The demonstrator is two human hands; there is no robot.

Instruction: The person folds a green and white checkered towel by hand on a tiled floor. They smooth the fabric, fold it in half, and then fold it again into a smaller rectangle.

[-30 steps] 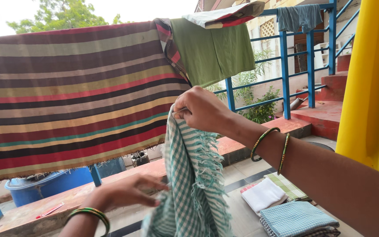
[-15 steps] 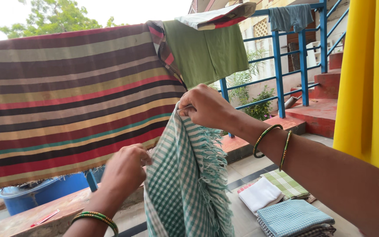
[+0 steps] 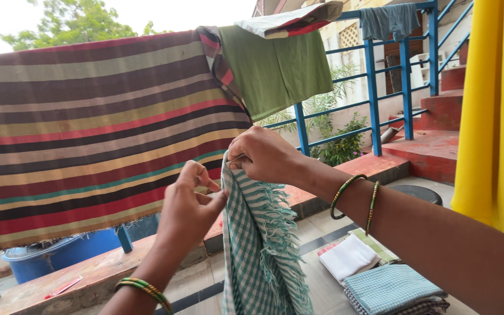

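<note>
A green-and-white checked cloth (image 3: 258,245) with a fringed edge hangs down in front of me. My right hand (image 3: 263,154) grips its top corner. My left hand (image 3: 191,204) pinches the top edge just to the left, fingers closed on the fabric, almost touching the right hand. Both wrists wear green bangles.
A wide striped cloth (image 3: 88,128) and a green cloth (image 3: 278,67) hang over a blue railing (image 3: 374,87). Folded cloths (image 3: 389,280) lie stacked on the floor at lower right. A yellow cloth (image 3: 494,111) hangs at right. A blue tub (image 3: 48,254) stands behind a red ledge (image 3: 88,274).
My left hand rose from low on the cloth up to its top edge beside the right hand. The cloth now hangs narrower, gathered between both hands.
</note>
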